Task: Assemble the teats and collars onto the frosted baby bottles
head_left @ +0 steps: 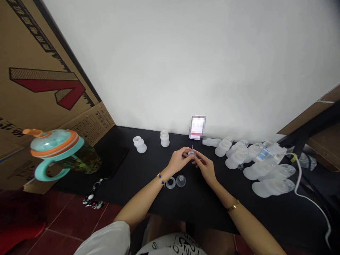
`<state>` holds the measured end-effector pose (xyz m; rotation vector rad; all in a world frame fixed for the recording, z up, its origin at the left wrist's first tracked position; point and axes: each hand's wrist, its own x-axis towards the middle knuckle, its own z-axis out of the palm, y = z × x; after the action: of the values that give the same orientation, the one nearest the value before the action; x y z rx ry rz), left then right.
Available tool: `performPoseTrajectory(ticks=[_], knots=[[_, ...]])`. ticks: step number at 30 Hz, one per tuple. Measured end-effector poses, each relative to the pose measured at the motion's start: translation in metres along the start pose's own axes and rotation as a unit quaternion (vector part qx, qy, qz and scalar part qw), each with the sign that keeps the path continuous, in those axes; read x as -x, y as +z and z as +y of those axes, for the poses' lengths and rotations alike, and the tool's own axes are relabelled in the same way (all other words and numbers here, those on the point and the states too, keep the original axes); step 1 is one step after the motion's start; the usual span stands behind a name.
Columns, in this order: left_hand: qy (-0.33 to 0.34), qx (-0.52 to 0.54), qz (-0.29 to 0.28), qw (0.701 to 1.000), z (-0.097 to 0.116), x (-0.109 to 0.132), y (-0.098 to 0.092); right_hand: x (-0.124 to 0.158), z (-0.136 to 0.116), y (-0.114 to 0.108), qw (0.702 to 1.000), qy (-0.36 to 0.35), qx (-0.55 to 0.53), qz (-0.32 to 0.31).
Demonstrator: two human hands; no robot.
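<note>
Both hands meet over the black table, fingertips closed around a small clear bottle nipple (pixel 191 153) with a thin tip pointing up. My left hand (pixel 177 161) pinches it from the left side, and my right hand (pixel 206 169) grips it from the right. Below the hands, a translucent collar ring (pixel 170 183) and a clear dome cap (pixel 181 181) lie side by side near my left wrist. Farther back are an uncapped white baby bottle (pixel 140 145), leaning to one side, and an upright baby bottle (pixel 164 138) with a clear top.
Several capped baby bottles (pixel 261 169) lie clustered at the right, beside a white cable (pixel 300 191). A lit phone (pixel 197 127) leans against the wall. At the left are a turquoise-handled drink jug (pixel 66 156), a dark tablet (pixel 114 163) with a beaded strap and a large cardboard box (pixel 34 42).
</note>
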<state>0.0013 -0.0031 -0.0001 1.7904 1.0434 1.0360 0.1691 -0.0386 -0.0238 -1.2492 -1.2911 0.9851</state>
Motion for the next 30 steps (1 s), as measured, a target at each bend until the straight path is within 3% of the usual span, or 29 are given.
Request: performPoseTrajectory(ticks=[10,14,17,20,23,26,30], knots=[[-0.009,-0.039,-0.005,0.999,-0.001,0.0,0.0,-0.003,0.007,-0.003,1.0,-0.014,0.023,-0.012],[-0.014,-0.128,-0.004,0.992,-0.003,0.001,0.0,-0.011,0.006,-0.013,0.99,-0.071,0.124,0.01],[-0.009,-0.21,0.002,0.978,-0.004,0.001,-0.001,-0.019,0.003,-0.024,0.943,-0.14,0.299,0.054],[-0.012,-0.254,0.001,0.967,-0.006,0.001,-0.002,-0.027,0.001,-0.031,0.877,-0.136,0.453,0.084],[-0.016,-0.27,-0.001,0.963,-0.008,0.0,-0.002,-0.034,0.002,-0.032,0.833,-0.113,0.536,0.075],[-0.016,-0.276,-0.003,0.961,-0.01,-0.001,-0.002,-0.04,0.003,-0.031,0.81,-0.097,0.576,0.062],[-0.012,-0.278,-0.006,0.96,-0.008,0.0,-0.002,-0.049,0.009,-0.035,0.805,-0.065,0.587,0.052]])
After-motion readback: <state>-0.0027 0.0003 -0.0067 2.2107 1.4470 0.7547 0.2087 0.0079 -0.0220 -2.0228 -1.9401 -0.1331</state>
